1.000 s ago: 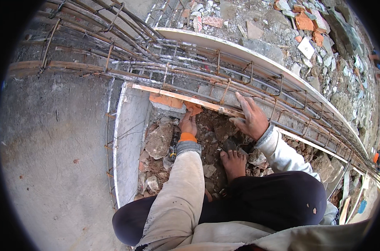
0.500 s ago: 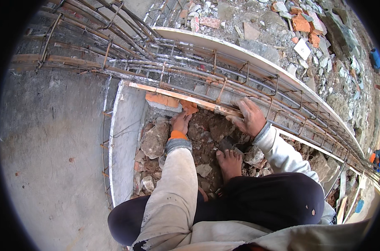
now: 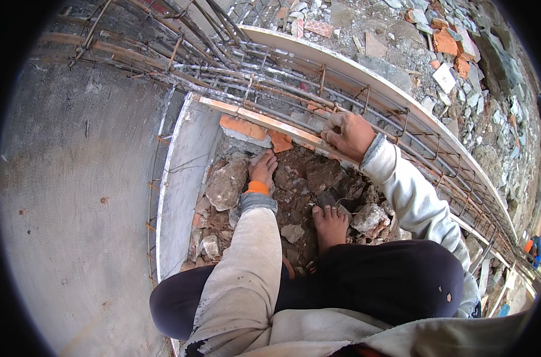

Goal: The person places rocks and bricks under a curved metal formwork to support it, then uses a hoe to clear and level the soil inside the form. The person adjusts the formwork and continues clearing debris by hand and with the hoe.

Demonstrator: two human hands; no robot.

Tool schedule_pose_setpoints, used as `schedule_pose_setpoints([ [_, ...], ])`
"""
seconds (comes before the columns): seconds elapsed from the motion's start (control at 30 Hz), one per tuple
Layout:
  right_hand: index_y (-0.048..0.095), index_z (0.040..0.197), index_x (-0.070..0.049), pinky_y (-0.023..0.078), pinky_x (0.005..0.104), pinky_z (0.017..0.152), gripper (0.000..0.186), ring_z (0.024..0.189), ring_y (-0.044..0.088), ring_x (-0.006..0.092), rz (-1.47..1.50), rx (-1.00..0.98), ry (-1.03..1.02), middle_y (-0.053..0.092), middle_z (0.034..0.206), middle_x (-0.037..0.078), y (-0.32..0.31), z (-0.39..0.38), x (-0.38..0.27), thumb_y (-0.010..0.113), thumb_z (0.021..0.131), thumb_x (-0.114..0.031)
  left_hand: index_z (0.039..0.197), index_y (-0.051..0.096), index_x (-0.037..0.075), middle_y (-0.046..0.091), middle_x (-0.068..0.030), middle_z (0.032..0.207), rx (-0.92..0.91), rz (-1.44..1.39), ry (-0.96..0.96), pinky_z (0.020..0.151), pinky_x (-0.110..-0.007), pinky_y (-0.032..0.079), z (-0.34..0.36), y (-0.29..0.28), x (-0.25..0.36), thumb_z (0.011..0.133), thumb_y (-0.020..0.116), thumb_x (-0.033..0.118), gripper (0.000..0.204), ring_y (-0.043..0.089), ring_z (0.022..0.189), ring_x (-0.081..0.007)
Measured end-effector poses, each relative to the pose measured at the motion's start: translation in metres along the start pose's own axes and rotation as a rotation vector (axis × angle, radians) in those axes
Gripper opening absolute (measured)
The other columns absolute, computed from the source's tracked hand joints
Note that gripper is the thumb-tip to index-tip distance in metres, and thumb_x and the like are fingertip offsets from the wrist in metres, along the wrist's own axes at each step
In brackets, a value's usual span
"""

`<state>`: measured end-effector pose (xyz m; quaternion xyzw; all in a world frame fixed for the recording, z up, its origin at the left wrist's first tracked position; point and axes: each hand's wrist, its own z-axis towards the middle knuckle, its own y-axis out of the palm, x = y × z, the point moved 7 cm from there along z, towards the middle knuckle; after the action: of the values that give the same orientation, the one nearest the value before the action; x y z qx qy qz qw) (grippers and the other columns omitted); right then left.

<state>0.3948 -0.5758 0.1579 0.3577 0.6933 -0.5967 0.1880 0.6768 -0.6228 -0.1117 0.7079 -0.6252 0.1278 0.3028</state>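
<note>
I crouch in a pit of rubble and red earth. My left hand (image 3: 263,168), with an orange band at the wrist, reaches down onto the rubble, fingers stretched toward a broken orange brick piece (image 3: 280,141); nothing shows in it. To its left lies a large grey stone (image 3: 225,183). My right hand (image 3: 349,134) is curled over a thin wooden strip (image 3: 264,120) that runs along the foot of a rusty rebar cage (image 3: 294,83). A second brick piece (image 3: 242,126) sits under the strip. My bare foot (image 3: 330,223) stands on the rubble between my arms.
A pale curved formwork board (image 3: 181,178) walls the pit on the left, with a concrete slab (image 3: 74,178) beyond it. Another pale board (image 3: 401,101) lines the far side of the cage. Broken bricks and stones (image 3: 443,47) cover the ground beyond.
The view has shifted slightly. My left hand stays on the rubble by the brick piece and my right hand stays on the wooden strip.
</note>
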Motion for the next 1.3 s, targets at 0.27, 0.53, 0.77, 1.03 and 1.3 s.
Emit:
schedule_pose_setpoints([
  [0.27,0.069,0.082,0.001,0.047,0.0274,0.062,0.014,0.069,0.054,0.0057,0.448,-0.021,0.147,0.067,0.073,0.002,0.018,-0.011,0.019,0.073,0.085,-0.011,0.118,0.062,-0.003,0.065,-0.0184,0.115,0.103,0.059,0.054,0.089,-0.037,0.054,-0.004,-0.032,0.014,0.090,0.067,0.014,0.034,0.066,0.103,-0.0287],
  [0.53,0.072,0.089,0.000,0.046,0.0293,0.058,0.020,0.063,0.056,0.0096,0.530,0.083,0.246,0.064,0.071,0.002,0.029,-0.024,0.035,0.072,0.089,-0.020,0.106,0.069,0.002,0.070,-0.0125,0.081,0.322,0.765,0.421,0.065,-0.036,0.052,-0.018,-0.012,0.026,0.087,0.070,0.023,0.028,0.067,0.071,-0.0218],
  [0.77,0.069,0.088,-0.001,0.049,0.0398,0.071,0.024,0.079,0.059,0.0327,-0.052,0.292,-0.120,0.059,0.088,0.017,0.008,-0.057,0.005,0.070,0.089,-0.025,0.095,0.070,0.003,0.070,-0.0089,0.078,0.127,1.068,0.765,0.067,-0.038,0.052,-0.092,0.082,0.032,0.085,0.073,0.028,0.027,0.066,0.069,-0.0245],
  [1.03,0.066,0.110,-0.002,0.055,0.0399,0.079,0.027,0.095,0.065,0.0340,-0.069,0.028,-0.014,0.064,0.102,0.016,0.077,-0.145,0.036,0.068,0.088,-0.018,0.148,0.022,0.001,0.039,-0.0319,0.141,-0.229,1.401,0.356,0.106,-0.050,0.040,-0.107,0.108,-0.065,0.065,0.087,0.034,0.111,0.044,0.126,-0.0495],
  [1.3,0.045,0.139,-0.007,0.039,0.0546,0.105,0.068,0.126,0.049,0.0455,-0.235,-0.402,0.537,0.037,0.149,0.026,0.136,-0.147,0.115,0.057,0.090,-0.052,0.144,0.033,0.006,0.042,-0.0221,0.131,-0.473,1.539,0.909,0.103,-0.048,0.042,-0.105,0.120,-0.017,0.062,0.080,0.010,0.095,0.045,0.122,-0.0473],
])
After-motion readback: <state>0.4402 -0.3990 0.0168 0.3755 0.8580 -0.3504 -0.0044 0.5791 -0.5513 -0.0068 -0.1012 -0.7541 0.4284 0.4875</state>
